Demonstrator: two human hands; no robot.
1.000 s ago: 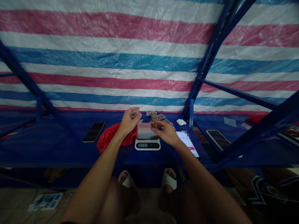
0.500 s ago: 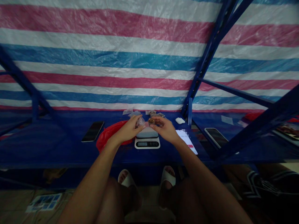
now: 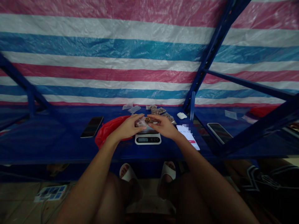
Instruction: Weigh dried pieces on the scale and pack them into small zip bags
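Observation:
Above the kitchen scale [image 3: 148,139], my left hand [image 3: 128,127] pinches a clear plastic bag [image 3: 140,122]. My right hand [image 3: 164,126] faces it from the right, fingers closed around small brown pieces [image 3: 147,119] at the bag's side. What the pieces are is too small to tell. My two hands nearly meet, and they hide most of the weighing plate. A red plastic bag [image 3: 107,130] lies open under my left wrist. Behind my right hand lie several clear bags with brown contents [image 3: 161,110].
Two flat clear bags [image 3: 134,109] lie at the back. A dark phone [image 3: 92,127] is left; a lit phone [image 3: 188,137] and a white earbud case [image 3: 181,115] are right. Blue posts [image 3: 205,65] stand on the blue shelf. Another person's legs [image 3: 252,177] show lower right.
My right hand has brought the brown pieces left, close against the clear bag in my left hand. The view has tilted slightly, showing more filled bags behind.

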